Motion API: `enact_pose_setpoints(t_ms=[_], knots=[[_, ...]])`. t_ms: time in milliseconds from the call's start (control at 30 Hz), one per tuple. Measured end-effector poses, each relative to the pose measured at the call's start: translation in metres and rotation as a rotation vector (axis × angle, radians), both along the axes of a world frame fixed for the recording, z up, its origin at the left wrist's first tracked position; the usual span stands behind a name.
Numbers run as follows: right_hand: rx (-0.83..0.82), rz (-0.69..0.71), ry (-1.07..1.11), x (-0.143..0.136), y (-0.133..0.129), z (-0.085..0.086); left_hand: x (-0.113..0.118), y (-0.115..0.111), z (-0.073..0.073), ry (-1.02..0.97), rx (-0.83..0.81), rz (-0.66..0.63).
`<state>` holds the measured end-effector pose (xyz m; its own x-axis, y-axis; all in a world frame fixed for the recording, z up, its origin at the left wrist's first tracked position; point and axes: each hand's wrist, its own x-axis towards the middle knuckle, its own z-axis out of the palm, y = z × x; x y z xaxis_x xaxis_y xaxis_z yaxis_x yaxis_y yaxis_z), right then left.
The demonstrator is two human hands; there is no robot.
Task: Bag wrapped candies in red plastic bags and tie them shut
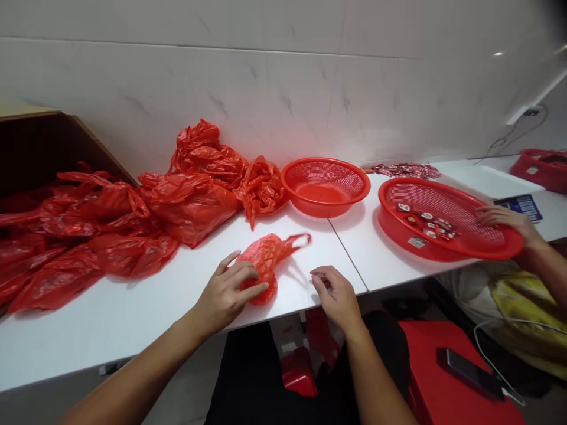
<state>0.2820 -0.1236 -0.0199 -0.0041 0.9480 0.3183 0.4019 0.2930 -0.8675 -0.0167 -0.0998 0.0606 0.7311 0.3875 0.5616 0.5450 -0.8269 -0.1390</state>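
A small red plastic bag (pixel 267 260) lies on the white table, its handle loop sticking out to the right and slightly blurred. My left hand (pixel 233 289) is over the bag's near left side with fingers spread; whether the fingertips touch it I cannot tell. My right hand (pixel 335 295) hovers by the table's front edge, right of the bag and apart from it. Its fingers are loosely bent, with a gap to the thumb, and I make out nothing held. Whatever is inside the bag is hidden.
Filled red bags (pixel 190 203) pile up at left beside a cardboard box (pixel 75 127). A red basket (pixel 325 203) stands behind. Another person's hand (pixel 509 221) is at a tilted red basket (pixel 398 236) holding small wrapped packets (pixel 427 224). A phone (pixel 473 372) lies on a red stool (pixel 425 348).
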Motion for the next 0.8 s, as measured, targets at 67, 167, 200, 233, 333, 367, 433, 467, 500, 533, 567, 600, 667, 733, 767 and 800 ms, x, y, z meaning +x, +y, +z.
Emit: enact_pose_setpoints(t_ms=[67, 167, 200, 233, 333, 367, 433, 467, 500, 533, 567, 600, 667, 733, 767, 800], knots=[[-0.022, -0.024, 0.114, -0.003, -0.001, 0.004, 0.0, -0.006, -0.003, -0.028, -0.026, -0.042], [-0.036, -0.096, 0.277, -0.015, -0.004, 0.02, 0.0, -0.013, 0.003, -0.062, -0.031, -0.077], [-0.043, -0.115, 0.295, -0.02, -0.005, 0.027, 0.001, -0.014, 0.007, -0.064, -0.025, -0.082], [-0.053, -0.134, 0.296, -0.024, -0.006, 0.034, 0.001, -0.016, 0.011, -0.069, -0.013, -0.083], [-0.055, -0.236, 0.294, -0.03, -0.007, 0.05, 0.0, -0.016, 0.023, -0.073, 0.036, -0.001], [-0.029, -0.262, 0.299, -0.029, -0.007, 0.053, -0.003, -0.014, 0.027, -0.061, 0.053, 0.07], [0.045, -0.283, 0.29, -0.024, -0.008, 0.055, -0.012, -0.008, 0.032, -0.011, 0.078, 0.257], [0.076, -0.282, 0.278, -0.02, -0.009, 0.056, -0.016, -0.005, 0.035, 0.019, 0.082, 0.35], [0.094, -0.277, 0.263, -0.017, -0.009, 0.055, -0.02, -0.003, 0.038, 0.044, 0.081, 0.425], [0.099, -0.268, 0.255, -0.014, -0.01, 0.055, -0.022, -0.003, 0.041, 0.06, 0.073, 0.474], [0.094, -0.253, 0.257, -0.013, -0.011, 0.055, -0.021, -0.004, 0.045, 0.064, 0.059, 0.496], [0.08, -0.234, 0.271, -0.012, -0.012, 0.055, -0.017, -0.008, 0.049, 0.055, 0.041, 0.493], [0.025, -0.193, 0.322, -0.014, -0.014, 0.057, 0.0, -0.022, 0.057, -0.004, 0.009, 0.416], [-0.052, -0.154, 0.404, -0.018, -0.017, 0.059, 0.024, -0.041, 0.06, -0.093, -0.046, 0.246], [-0.085, -0.125, 0.461, -0.019, -0.018, 0.06, 0.037, -0.049, 0.059, -0.119, -0.103, 0.137], [-0.109, -0.089, 0.525, -0.021, -0.02, 0.062, 0.048, -0.056, 0.056, -0.121, -0.168, 0.036]])
